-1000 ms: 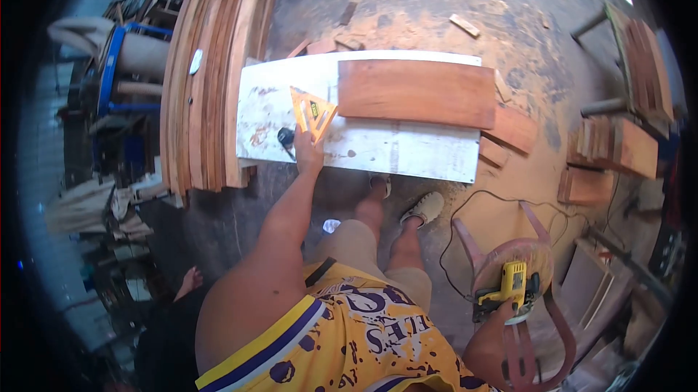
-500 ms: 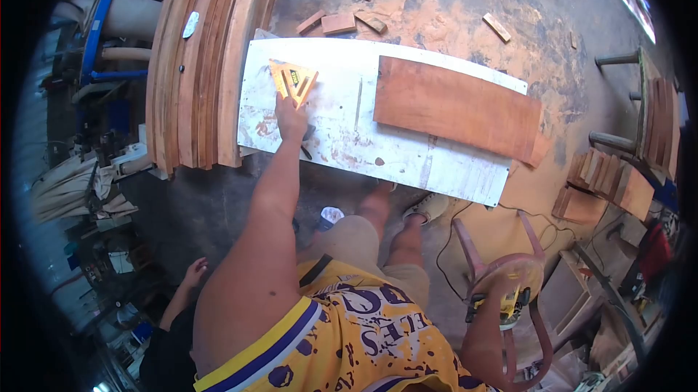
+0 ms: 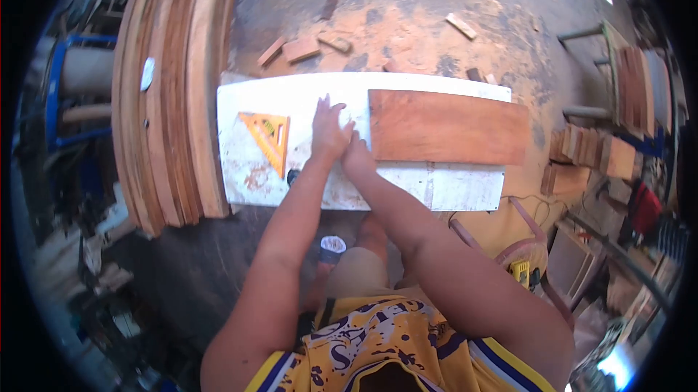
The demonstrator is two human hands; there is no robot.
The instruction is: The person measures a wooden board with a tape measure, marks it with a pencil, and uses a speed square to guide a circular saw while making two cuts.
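Note:
My left hand [image 3: 331,130] is over the white board [image 3: 465,185], its fingers spread and nothing in its grasp. Close against it on the right, my right hand [image 3: 357,154] has its fingers drawn together; anything between them is too small to tell. An orange triangular square [image 3: 275,138] lies flat to the left of both hands. To their right is a reddish-brown wooden panel [image 3: 447,127] on the same board. A small dark object [image 3: 293,177] sits beside my left forearm.
Long planks [image 3: 207,94] are stacked at the left. Wood offcuts [image 3: 301,49] lie on the dusty floor beyond the board. At the lower right, a yellow tool [image 3: 519,273] rests on a round stool [image 3: 534,252]. More wood pieces [image 3: 582,146] are stacked at the right.
My left hand has let go of the orange square and moved right. My right hand has come from the yellow tool on the stool to the board. The view has shifted.

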